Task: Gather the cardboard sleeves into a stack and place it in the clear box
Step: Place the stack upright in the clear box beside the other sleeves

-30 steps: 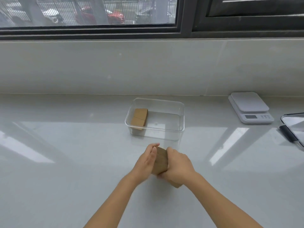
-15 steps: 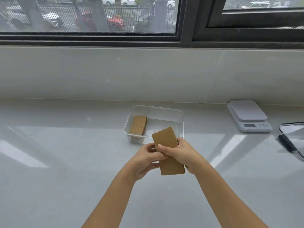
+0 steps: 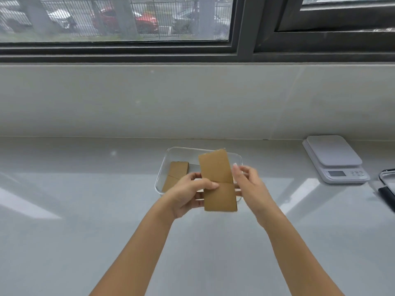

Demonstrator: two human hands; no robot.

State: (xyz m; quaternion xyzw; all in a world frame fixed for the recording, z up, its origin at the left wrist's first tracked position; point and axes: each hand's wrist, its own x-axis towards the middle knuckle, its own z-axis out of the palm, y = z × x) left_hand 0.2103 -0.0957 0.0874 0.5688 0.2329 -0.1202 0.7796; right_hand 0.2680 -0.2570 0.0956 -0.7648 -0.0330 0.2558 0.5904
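Note:
A brown stack of cardboard sleeves [image 3: 218, 180] is held upright above the counter, just in front of the clear box [image 3: 179, 151]. My left hand [image 3: 188, 193] grips its left edge, thumb across the front. My right hand [image 3: 250, 184] is at the stack's right edge with fingers spread; I cannot tell whether it touches the cardboard. Another stack of sleeves [image 3: 175, 175] lies flat inside the box on its left side. The box's right half is partly hidden behind the held stack.
A white kitchen scale [image 3: 335, 159] sits at the back right of the glossy white counter [image 3: 85, 210]. A dark-edged tray [image 3: 388, 184] pokes in at the right edge. A low wall and window run behind the box.
The stack rose from the counter and moved toward the box. My right hand let go of its grip and opened beside it, while my left hand took hold of the left edge.

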